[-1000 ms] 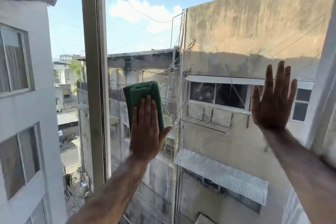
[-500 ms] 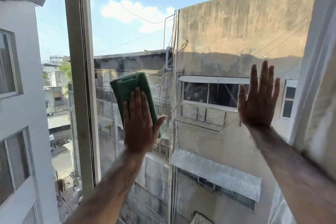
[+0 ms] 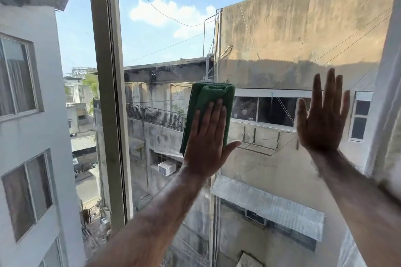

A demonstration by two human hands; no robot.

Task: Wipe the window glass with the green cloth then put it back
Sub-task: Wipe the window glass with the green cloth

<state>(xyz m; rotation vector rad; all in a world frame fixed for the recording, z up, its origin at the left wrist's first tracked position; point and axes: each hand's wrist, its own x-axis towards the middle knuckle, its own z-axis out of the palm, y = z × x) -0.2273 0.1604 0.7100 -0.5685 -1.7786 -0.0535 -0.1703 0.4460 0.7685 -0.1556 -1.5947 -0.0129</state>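
The left hand's fingers (image 3: 213, 115) lie flat and close together, stretched straight up across the lower half of the green cloth (image 3: 207, 102), with the thumb angled out to the right, off the cloth and against the pane. Nothing is gripped: the left hand (image 3: 207, 145) is spread open, its palm pressing the cloth flat onto the window glass (image 3: 165, 45). The cloth is folded into a tall pad, its folded top edge showing above the fingertips and its left edge running down past the little finger toward the wrist. It sits about midway up the pane, between the pale vertical window frame (image 3: 108, 93) on the left and the other hand on the right, clearly apart from both.

The right hand (image 3: 321, 119) is also open, fingers pointing up and slightly fanned, palm laid bare on the glass near the pane's right edge, beside the pale curtain (image 3: 390, 115) that hangs there. It holds nothing. Both bare forearms rise from the bottom of the view toward the glass.

Through the pane stand a stained concrete building (image 3: 293, 34), a white building (image 3: 28, 136) at the left, overhead wires and blue sky with a cloud.
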